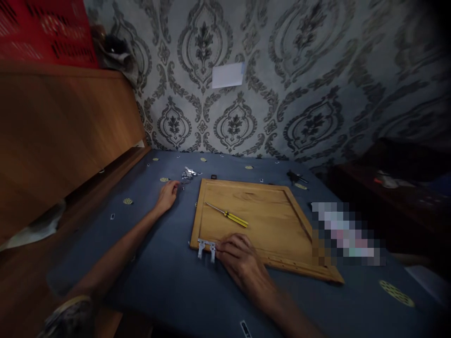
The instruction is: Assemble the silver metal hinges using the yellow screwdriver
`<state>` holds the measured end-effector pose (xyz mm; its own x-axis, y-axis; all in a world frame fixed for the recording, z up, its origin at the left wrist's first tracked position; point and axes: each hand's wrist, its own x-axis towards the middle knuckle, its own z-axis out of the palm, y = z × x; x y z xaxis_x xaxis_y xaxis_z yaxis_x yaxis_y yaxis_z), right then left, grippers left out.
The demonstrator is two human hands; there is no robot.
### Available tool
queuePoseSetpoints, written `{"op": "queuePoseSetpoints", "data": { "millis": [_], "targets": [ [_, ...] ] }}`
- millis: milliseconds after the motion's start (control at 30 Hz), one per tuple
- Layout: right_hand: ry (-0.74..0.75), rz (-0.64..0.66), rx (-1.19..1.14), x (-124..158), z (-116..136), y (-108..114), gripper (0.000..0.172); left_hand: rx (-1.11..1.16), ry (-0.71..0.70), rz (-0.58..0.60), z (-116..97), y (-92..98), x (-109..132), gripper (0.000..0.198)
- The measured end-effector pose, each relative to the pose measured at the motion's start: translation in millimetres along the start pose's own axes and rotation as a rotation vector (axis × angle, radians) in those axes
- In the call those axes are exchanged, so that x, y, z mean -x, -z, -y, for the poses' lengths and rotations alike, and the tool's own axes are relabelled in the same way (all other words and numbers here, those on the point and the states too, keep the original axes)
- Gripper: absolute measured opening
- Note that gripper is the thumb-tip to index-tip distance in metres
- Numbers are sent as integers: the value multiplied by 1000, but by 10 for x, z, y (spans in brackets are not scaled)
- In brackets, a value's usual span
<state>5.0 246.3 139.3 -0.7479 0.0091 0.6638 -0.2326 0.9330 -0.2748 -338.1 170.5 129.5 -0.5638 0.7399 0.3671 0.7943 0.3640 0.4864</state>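
A wooden cabinet door (pixel 271 211) lies flat on the cloth-covered table, with a yellow-handled screwdriver (pixel 234 218) resting across it. Two silver hinges (pixel 201 249) sit side by side at the door's near left corner, their arms jutting past its edge. My right hand (pixel 243 260) is closed at the right-hand hinge (pixel 212 252), fingertips against its side. Left of the door, my left hand (pixel 167 196) has its fingers drawn together beside small metal pieces (pixel 186 182); whatever they may hold is too small to make out. Behind it lies a pile of shiny metal parts (pixel 189 172).
A dark tool (pixel 296 177) lies beyond the door's far right corner. At the right is a blurred-out packet (pixel 343 230). A wooden cabinet (pixel 66 126) bearing a red crate (pixel 49 33) borders the table's left side. Patterned wallpaper (pixel 236 124) covers the wall behind.
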Motion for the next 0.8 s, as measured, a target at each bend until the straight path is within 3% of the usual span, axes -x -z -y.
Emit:
{"op": "queuePoseSetpoints", "data": {
  "millis": [167, 567, 800],
  "targets": [
    [12, -25, -21, -4, -1, -2, 21, -4, -18, 7, 51, -72, 5, 24],
    [-1, 1, -8, -7, 9, 11, 13, -67, -52, 52, 28, -6, 22, 27],
    [-80, 212, 91, 9, 38, 25, 6, -44, -131, 52, -88, 190, 81, 26]
  ]
}}
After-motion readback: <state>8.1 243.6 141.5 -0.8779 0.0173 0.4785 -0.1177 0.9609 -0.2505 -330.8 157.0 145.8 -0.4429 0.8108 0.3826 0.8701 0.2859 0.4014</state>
